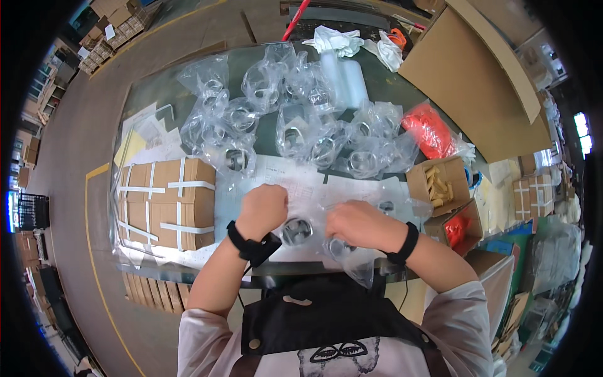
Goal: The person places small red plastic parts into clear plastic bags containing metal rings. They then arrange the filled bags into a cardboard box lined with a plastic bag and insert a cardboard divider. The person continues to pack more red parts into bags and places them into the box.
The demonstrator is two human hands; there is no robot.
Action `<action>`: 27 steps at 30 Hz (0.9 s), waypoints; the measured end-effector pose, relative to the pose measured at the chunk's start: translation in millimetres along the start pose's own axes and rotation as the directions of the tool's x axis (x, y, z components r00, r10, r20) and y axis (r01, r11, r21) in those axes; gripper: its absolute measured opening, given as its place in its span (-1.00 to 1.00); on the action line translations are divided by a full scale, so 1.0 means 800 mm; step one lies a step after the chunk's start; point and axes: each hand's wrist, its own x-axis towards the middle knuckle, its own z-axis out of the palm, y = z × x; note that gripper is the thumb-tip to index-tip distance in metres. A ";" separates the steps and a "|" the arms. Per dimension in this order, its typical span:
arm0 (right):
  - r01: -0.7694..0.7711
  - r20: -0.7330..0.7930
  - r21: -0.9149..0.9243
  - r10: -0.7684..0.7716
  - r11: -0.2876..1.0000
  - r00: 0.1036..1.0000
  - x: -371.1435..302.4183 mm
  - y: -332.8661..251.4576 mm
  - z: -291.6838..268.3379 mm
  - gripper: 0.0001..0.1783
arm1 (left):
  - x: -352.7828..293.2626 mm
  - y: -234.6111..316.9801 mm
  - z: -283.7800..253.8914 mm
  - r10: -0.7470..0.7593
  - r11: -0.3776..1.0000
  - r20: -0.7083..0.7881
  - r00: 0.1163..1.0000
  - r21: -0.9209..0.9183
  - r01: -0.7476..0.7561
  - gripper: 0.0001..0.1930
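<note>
My left hand (262, 208) and my right hand (355, 224) are both closed on a clear plastic bag (317, 204) stretched between them above the table's near edge. A round metal ring part (296, 231) lies in the plastic just below and between the hands. Another ring in plastic (340, 249) sits under my right wrist. Both wrists wear black bands. What the fingers pinch is hidden behind the knuckles.
Several bagged metal rings (295, 125) are heaped across the table's middle. A taped cardboard box (166, 201) lies at the left. Small open cartons (441, 183) and a red bag (429, 129) stand right. A large cardboard sheet (483, 75) leans at the far right.
</note>
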 end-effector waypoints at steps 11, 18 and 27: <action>-0.400 -0.194 -0.239 0.360 0.885 0.912 0.098 0.128 -0.020 -0.87 | 0.106 0.007 -0.032 0.164 0.975 -0.281 0.946 -0.101 -0.199 -0.79; -0.292 -0.193 -0.261 0.247 0.920 0.950 0.035 0.070 0.003 -0.92 | 0.098 0.016 -0.002 0.056 0.997 0.030 0.998 -0.055 -0.054 -0.82; -0.251 -0.131 -0.200 0.228 0.947 0.965 0.001 0.057 -0.030 -0.86 | 0.051 0.028 -0.083 0.160 0.976 0.086 0.983 -0.163 -0.145 -0.63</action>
